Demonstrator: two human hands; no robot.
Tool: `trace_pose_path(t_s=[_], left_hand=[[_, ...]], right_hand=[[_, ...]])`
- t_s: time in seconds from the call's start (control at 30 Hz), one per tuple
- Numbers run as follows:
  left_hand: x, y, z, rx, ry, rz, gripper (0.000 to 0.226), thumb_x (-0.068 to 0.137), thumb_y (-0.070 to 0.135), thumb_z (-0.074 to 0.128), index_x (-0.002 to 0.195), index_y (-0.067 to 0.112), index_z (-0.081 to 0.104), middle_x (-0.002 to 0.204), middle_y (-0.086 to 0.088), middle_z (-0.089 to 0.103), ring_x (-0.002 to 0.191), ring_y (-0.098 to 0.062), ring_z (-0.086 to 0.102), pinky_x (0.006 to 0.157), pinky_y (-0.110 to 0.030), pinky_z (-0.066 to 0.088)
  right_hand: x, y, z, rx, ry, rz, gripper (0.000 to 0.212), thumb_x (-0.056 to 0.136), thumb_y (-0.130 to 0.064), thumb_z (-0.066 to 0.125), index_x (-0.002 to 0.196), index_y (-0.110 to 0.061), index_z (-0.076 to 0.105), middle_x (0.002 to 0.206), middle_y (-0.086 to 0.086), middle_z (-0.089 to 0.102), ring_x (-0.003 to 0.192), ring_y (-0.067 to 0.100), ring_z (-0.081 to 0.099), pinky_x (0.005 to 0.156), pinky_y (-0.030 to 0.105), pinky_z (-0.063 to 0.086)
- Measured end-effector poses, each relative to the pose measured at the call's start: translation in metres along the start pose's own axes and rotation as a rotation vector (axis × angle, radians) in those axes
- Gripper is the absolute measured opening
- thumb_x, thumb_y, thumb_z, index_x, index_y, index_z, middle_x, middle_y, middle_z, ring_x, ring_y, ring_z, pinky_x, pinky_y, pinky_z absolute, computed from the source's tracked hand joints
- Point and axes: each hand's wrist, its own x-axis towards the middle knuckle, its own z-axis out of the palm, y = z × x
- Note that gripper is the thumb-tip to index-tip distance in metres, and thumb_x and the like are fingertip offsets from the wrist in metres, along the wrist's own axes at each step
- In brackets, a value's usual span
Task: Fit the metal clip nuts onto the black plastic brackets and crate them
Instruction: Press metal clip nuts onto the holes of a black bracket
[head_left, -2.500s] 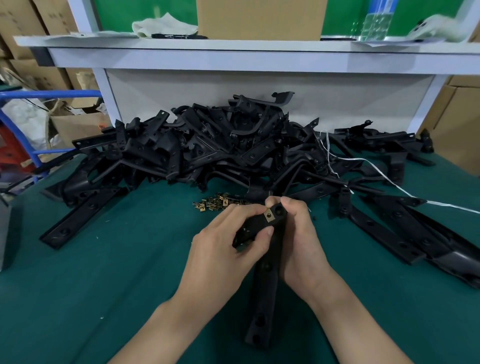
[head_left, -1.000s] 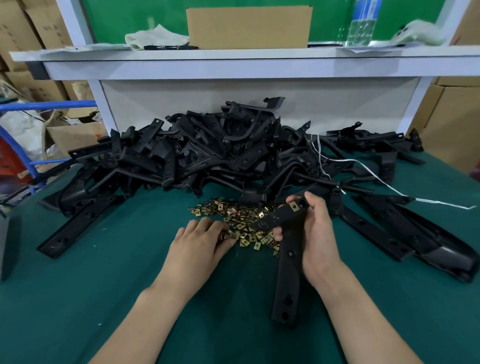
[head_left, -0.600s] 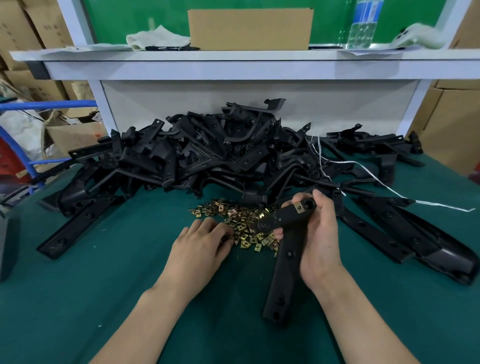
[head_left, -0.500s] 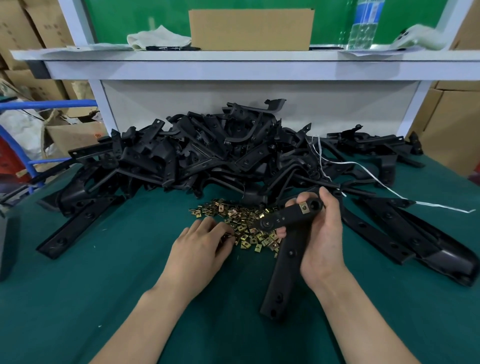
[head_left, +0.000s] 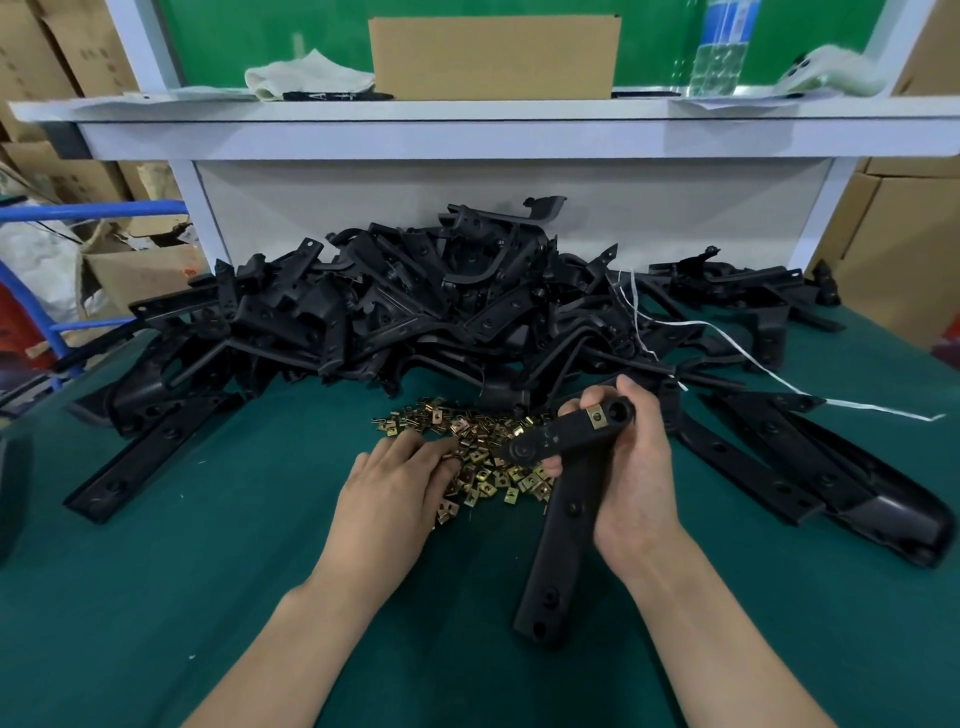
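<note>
The right hand (head_left: 634, 467) grips a black bracket (head_left: 566, 499) at its bend, fingers curled round it, holding the short arm above the heap of clip nuts (head_left: 483, 457) on the green table (head_left: 156, 597). One fitted clip nut (head_left: 597, 417) sits near that arm's end hole. The left hand (head_left: 395, 483) lies palm down, fingertips in the heap; whether it pinches a nut cannot be told. The step looks like choosing the next nut: single one out, turn its open mouth to the bracket's edge, and slide until the holes align. The bracket pile (head_left: 415, 312) lies behind; no crate shows.
</note>
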Motion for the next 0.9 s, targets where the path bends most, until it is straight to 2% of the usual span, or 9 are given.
trace_pose_path(t_s=[0.1, 0.2, 0.3, 0.37, 0.43, 0.5, 0.6, 0.8, 0.9], left_hand=[[0.000, 0.001, -0.003, -0.018, 0.003, -0.011, 0.025, 0.099, 0.029, 0.060, 0.119, 0.023, 0.073, 0.101, 0.005, 0.066, 0.087, -0.023, 0.062, 0.077, -0.038, 0.049], [0.000, 0.003, -0.005, -0.145, 0.014, -0.093, 0.027, 0.100, 0.033, 0.057, 0.121, 0.025, 0.072, 0.108, 0.009, 0.057, 0.093, -0.016, 0.061, 0.078, -0.036, 0.054], [0.002, 0.005, -0.006, -0.414, 0.056, -0.176, 0.029, 0.103, 0.032, 0.049, 0.123, 0.025, 0.069, 0.100, 0.017, 0.055, 0.088, -0.002, 0.060, 0.075, -0.013, 0.047], [0.005, 0.008, -0.008, -0.641, 0.052, -0.261, 0.026, 0.106, 0.027, 0.046, 0.118, 0.032, 0.068, 0.092, 0.019, 0.060, 0.085, 0.002, 0.060, 0.076, -0.008, 0.044], [0.014, 0.012, -0.013, -0.897, 0.004, -0.354, 0.027, 0.106, 0.024, 0.048, 0.110, 0.038, 0.071, 0.083, 0.019, 0.065, 0.078, -0.001, 0.062, 0.076, -0.013, 0.049], [0.028, 0.015, -0.019, -1.066, -0.058, -0.393, 0.025, 0.104, 0.022, 0.054, 0.107, 0.035, 0.075, 0.086, 0.010, 0.070, 0.080, -0.008, 0.067, 0.078, -0.020, 0.054], [0.055, 0.019, -0.028, -1.120, -0.200, -0.345, 0.020, 0.102, 0.021, 0.057, 0.110, 0.026, 0.075, 0.093, 0.000, 0.076, 0.086, -0.013, 0.070, 0.084, -0.029, 0.055], [0.092, 0.024, -0.042, -1.121, -0.412, -0.181, 0.021, 0.104, 0.015, 0.053, 0.114, 0.017, 0.072, 0.100, -0.008, 0.077, 0.092, -0.017, 0.073, 0.082, -0.023, 0.057], [0.095, 0.024, -0.040, -1.156, -0.474, -0.166, 0.020, 0.101, 0.015, 0.056, 0.113, 0.016, 0.073, 0.099, -0.009, 0.077, 0.092, -0.019, 0.074, 0.081, -0.022, 0.057]], right_hand=[[0.001, 0.000, -0.002, -0.004, 0.002, 0.003, 0.038, 0.092, -0.048, 0.055, 0.071, -0.018, 0.063, 0.071, 0.000, 0.057, 0.053, 0.019, 0.054, 0.048, 0.026, 0.045], [0.002, 0.002, -0.004, 0.001, 0.010, 0.010, 0.038, 0.093, -0.047, 0.055, 0.071, -0.018, 0.064, 0.071, 0.001, 0.057, 0.053, 0.020, 0.054, 0.049, 0.025, 0.046], [0.003, 0.002, -0.005, 0.022, 0.005, 0.027, 0.035, 0.089, -0.048, 0.059, 0.071, -0.018, 0.064, 0.071, 0.001, 0.057, 0.053, 0.019, 0.054, 0.049, 0.026, 0.045], [0.004, 0.003, -0.007, 0.036, 0.008, 0.043, 0.034, 0.085, -0.049, 0.062, 0.070, -0.018, 0.064, 0.070, 0.001, 0.056, 0.053, 0.018, 0.054, 0.048, 0.028, 0.045], [0.005, 0.004, -0.008, 0.044, 0.020, 0.049, 0.035, 0.086, -0.049, 0.062, 0.070, -0.018, 0.064, 0.070, 0.001, 0.056, 0.052, 0.019, 0.053, 0.047, 0.028, 0.045], [0.007, 0.005, -0.009, 0.042, 0.042, 0.056, 0.037, 0.087, -0.050, 0.060, 0.068, -0.018, 0.064, 0.068, 0.001, 0.056, 0.051, 0.020, 0.054, 0.047, 0.028, 0.045], [0.008, 0.005, -0.012, 0.035, 0.071, 0.076, 0.038, 0.088, -0.051, 0.059, 0.068, -0.019, 0.064, 0.067, 0.001, 0.056, 0.051, 0.020, 0.054, 0.046, 0.028, 0.045], [0.011, 0.005, -0.017, 0.040, 0.107, 0.081, 0.038, 0.089, -0.052, 0.058, 0.069, -0.020, 0.063, 0.067, 0.002, 0.055, 0.051, 0.020, 0.052, 0.047, 0.028, 0.045], [0.014, 0.002, -0.021, 0.036, 0.121, 0.066, 0.038, 0.090, -0.052, 0.058, 0.068, -0.021, 0.063, 0.069, 0.002, 0.056, 0.051, 0.020, 0.052, 0.047, 0.028, 0.044]])
